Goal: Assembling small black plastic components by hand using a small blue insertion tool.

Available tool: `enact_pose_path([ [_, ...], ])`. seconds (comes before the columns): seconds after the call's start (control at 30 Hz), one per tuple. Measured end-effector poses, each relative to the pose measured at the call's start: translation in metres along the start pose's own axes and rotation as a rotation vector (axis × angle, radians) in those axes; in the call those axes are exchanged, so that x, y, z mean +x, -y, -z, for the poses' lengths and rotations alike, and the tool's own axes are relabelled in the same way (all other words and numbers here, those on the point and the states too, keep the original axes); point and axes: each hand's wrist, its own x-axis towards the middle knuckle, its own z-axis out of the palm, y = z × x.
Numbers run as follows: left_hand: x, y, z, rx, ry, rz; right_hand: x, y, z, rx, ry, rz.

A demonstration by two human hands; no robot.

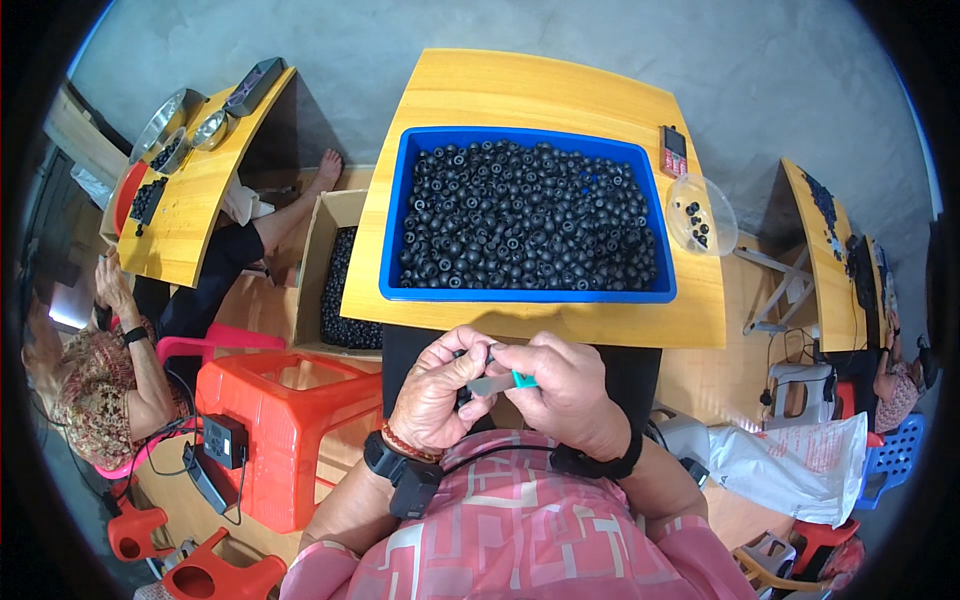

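My left hand point(432, 392) is closed on small round black parts point(463, 396), a few of which show between its fingers. In my right hand point(565, 385) is a small knife point(492, 385) with a pale blade and a teal handle, its blade lying against the left fingers. Both hands meet in front of my body, just off the near edge of the yellow wooden table point(540, 85). Beyond them on that table stands a blue tray point(530, 295), filled with many black ball-shaped parts point(520, 215) with holes. What the fingertips pinch is partly hidden.
A clear bowl point(722, 212) with several black parts overhangs the table's right edge, beside a mobile phone point(674, 150). Left of the table are a cardboard box point(312, 262) of black parts and a red stool point(285, 400). Other people sit at side tables; a white bag point(790, 465) lies right.
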Motion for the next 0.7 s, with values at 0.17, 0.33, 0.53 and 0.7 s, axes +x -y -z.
enact_pose_path([
  [0.17, -0.0014, 0.0024, -0.0015, -0.019, -0.059, -0.032, 0.0026, -0.0012, -0.0094, -0.185, -0.066, 0.162],
  [0.33, -0.0018, 0.0035, 0.0023, -0.024, -0.085, -0.056, 0.0001, 0.0027, -0.0084, -0.137, 0.013, 0.125],
  [0.53, -0.0007, 0.0024, 0.0070, -0.121, 0.015, -0.033, -0.0051, 0.0046, -0.0036, 0.093, -0.053, -0.173],
  [0.7, -0.0012, 0.0002, 0.0046, -0.138, 0.031, 0.025, -0.0025, 0.0056, -0.0012, 0.268, -0.103, -0.373],
])
